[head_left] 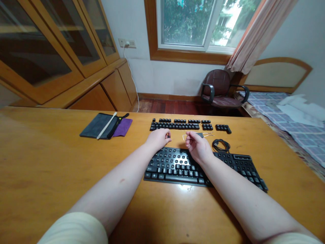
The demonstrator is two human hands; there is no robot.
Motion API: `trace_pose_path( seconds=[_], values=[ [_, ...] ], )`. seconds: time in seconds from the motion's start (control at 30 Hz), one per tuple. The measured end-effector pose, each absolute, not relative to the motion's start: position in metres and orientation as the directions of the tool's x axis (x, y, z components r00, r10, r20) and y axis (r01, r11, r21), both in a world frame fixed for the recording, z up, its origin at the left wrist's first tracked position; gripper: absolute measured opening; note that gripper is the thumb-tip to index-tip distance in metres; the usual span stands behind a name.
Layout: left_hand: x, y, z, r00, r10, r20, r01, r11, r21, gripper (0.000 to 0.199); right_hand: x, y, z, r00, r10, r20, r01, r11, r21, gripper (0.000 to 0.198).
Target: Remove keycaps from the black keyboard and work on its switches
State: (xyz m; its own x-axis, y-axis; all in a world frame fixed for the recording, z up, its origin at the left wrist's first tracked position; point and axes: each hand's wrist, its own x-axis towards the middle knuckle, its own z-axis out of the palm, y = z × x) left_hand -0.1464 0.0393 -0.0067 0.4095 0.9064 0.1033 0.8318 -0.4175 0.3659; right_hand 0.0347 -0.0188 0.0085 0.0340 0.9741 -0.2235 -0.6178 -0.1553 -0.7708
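Note:
My left hand [158,139] is over the back left edge of a black keyboard [188,179], its fingers curled in a pinch around a small dark keycap [168,137]. Closed as well, my right hand [200,149] is above the keyboard's back middle. It grips a wire keycap puller [201,135], with thin metal loops sticking out on both sides of the fingers. The keyboard's upper left rows show bare key stems, while its lower rows and number pad carry keycaps. Behind my hands, loose black keycaps [175,126] stand in rows on the table.
A coiled black cable [220,145] lies behind the keyboard's right half. Further left on the wooden table [63,162] are a grey pouch [95,125], a purple cloth [123,127] and a pale flat stick [106,126]. An armchair [217,86] stands beyond the table.

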Motion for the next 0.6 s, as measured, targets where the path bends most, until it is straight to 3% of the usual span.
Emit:
trace_pose_path(
  seconds=[0.4,0.6],
  values=[
    [-0.1435,0.0354,-0.0044,0.421,0.897,0.136,0.810,-0.439,0.388,0.026,0.0339,-0.0199,0.0107,0.041,0.968,-0.247,-0.606,-0.173,-0.777,0.015],
    [-0.1441,0.0360,-0.0036,0.425,0.893,0.146,0.833,-0.449,0.321,0.019,0.0334,-0.0198,0.0113,0.042,0.965,-0.258,-0.604,-0.181,-0.776,0.014]
  ],
)
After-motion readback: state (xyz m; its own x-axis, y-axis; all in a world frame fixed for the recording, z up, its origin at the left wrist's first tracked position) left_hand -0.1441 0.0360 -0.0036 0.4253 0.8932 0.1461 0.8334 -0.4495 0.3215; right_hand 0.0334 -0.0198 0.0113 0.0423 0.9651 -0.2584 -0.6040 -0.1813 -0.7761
